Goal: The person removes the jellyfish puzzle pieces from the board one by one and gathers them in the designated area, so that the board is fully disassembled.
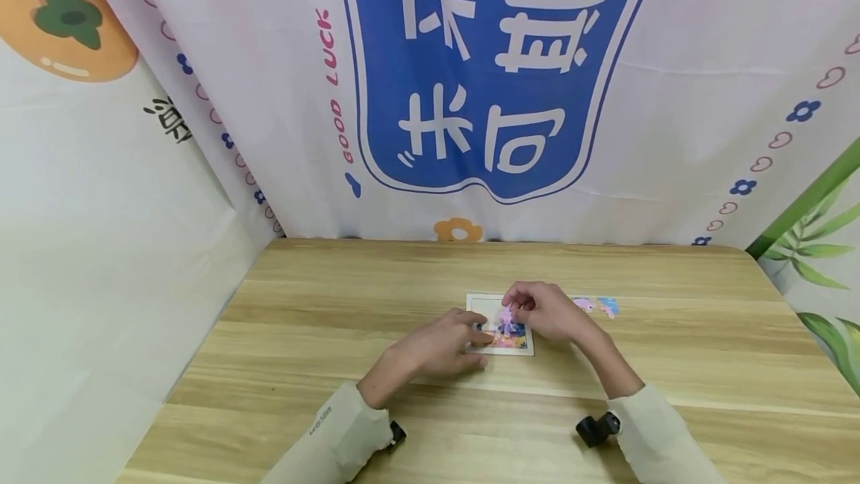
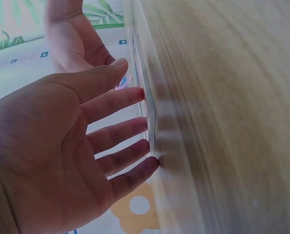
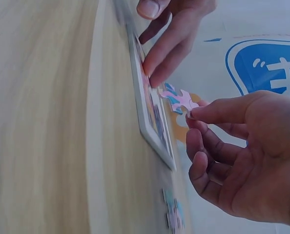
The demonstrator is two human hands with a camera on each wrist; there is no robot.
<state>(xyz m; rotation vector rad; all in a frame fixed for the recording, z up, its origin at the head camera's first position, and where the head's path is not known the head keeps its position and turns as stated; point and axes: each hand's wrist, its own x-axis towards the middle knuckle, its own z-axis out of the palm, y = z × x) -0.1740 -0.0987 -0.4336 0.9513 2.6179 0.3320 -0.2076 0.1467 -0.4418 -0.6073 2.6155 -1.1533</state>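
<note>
A small white-framed puzzle board (image 1: 517, 352) lies on the table with its lower part filled by colourful pieces; its upper left shows a pale bare backing. My right hand (image 1: 547, 312) pinches a pink and blue jigsaw piece (image 3: 182, 101) between thumb and index finger, tilted just over the board. Its other fingers are loosely curled. My left hand (image 1: 443, 342) reaches over the board's left side with fingers extended, their tips resting on the frame and the pieces. In the left wrist view those fingers (image 2: 120, 129) are straight and spread along the board's edge.
Loose puzzle pieces (image 1: 598, 306) lie on the wooden table (image 1: 322, 305) just right of the board. A printed cloth (image 1: 672, 133) hangs behind the table's far edge. Black wrist cameras (image 1: 598, 429) sit at both sleeves.
</note>
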